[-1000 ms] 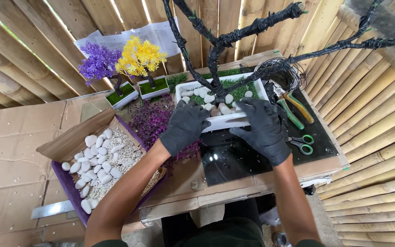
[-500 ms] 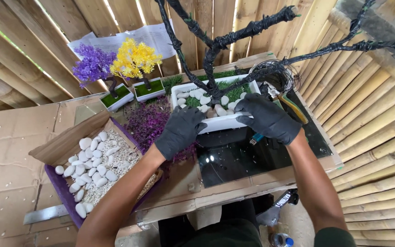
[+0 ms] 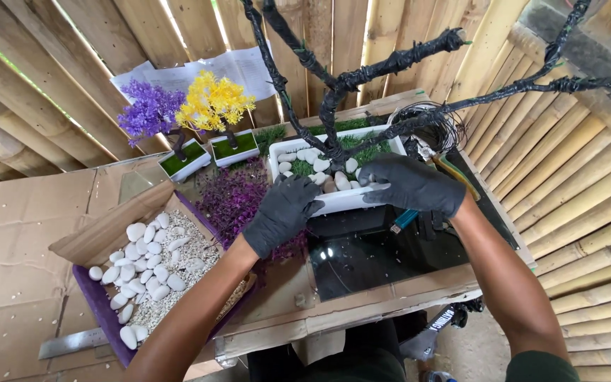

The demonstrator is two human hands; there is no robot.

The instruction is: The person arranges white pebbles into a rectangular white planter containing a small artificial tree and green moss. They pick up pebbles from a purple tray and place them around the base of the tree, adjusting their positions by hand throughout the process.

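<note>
Since half a second ago, little has been shifted: both gloved hands are kept on the white tray (image 3: 341,201) on the desk (image 3: 383,293).

Head view: left of the tray, a box of white stones (image 3: 146,272), purple foliage (image 3: 235,198) and two small potted trees (image 3: 210,106) are seen. Black branches (image 3: 334,92) rise from the tray across the view. Pebbles and green moss fill the tray. The left hand (image 3: 282,212) and right hand (image 3: 411,185) are curled over its near rim, gripping.
</note>
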